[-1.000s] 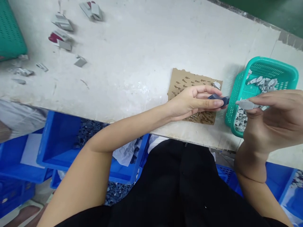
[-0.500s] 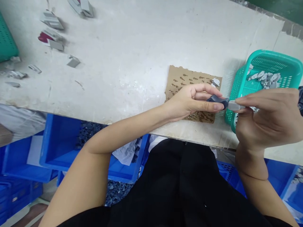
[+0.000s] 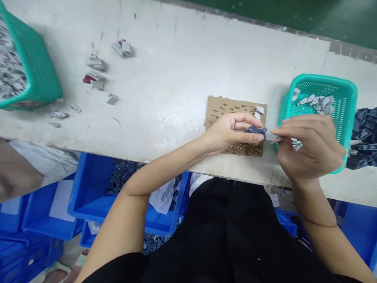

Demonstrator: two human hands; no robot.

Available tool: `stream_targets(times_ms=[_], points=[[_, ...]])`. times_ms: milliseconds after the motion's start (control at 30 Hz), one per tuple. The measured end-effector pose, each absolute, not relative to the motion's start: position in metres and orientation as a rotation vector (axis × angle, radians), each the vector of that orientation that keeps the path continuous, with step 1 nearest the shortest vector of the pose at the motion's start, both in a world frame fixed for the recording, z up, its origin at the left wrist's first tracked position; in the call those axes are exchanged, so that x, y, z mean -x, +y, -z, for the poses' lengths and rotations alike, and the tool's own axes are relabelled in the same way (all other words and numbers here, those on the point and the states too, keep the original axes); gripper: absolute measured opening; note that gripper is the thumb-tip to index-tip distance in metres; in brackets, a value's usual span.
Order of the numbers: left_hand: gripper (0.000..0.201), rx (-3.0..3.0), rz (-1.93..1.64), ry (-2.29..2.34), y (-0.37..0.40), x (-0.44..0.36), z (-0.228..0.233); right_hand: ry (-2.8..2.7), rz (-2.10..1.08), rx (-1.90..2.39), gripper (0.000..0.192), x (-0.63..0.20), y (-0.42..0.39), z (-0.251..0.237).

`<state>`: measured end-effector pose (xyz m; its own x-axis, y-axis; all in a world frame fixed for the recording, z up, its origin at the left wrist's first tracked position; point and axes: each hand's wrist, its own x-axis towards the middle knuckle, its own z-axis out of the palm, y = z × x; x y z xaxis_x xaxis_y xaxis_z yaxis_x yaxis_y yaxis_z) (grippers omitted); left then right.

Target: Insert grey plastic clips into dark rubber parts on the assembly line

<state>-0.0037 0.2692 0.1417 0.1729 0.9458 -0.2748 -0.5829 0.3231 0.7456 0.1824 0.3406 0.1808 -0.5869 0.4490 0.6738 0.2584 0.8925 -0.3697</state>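
Note:
My left hand point(image 3: 229, 133) pinches a dark blue-grey plastic part point(image 3: 257, 130) between thumb and fingers, above the right side of a brown cardboard sheet point(image 3: 216, 105). Blobs of shiny brown liquid dot that sheet, and two small pale pieces point(image 3: 259, 110) lie near its far right corner. In the fingertips of my right hand point(image 3: 309, 145) is a light grey piece point(image 3: 271, 136), its near end against the dark part. Whether the two are joined I cannot tell. Behind my right hand stands a green basket point(image 3: 324, 80) with several light grey pieces point(image 3: 321, 103) inside.
Dark parts point(image 3: 365, 135) are heaped right of the basket. At the far left is another green basket point(image 3: 44, 74) full of grey pieces, with loose grey blocks point(image 3: 96, 80) nearby on the white table point(image 3: 165, 70). Blue bins point(image 3: 97, 204) stand below the front edge. Another person's arm point(image 3: 17, 169) shows at left.
The view has shifted, showing more of the left basket and the dark heap at right. Both hands keep the light piece against the dark part.

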Motion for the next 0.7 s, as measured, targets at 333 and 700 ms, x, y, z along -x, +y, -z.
stream_targets(times_ms=[333, 700], points=[[0.018, -0.367, -1.597, 1.198, 0.294, 0.045, -0.167, -2.284, -0.196, 1.143, 0.026, -0.22, 0.383, -0.173], [0.024, -0.816, -1.331, 2.243, 0.48, 0.12, -0.155, -2.708, -0.321, 1.488, 0.02, -0.216, 0.386, -0.164]])
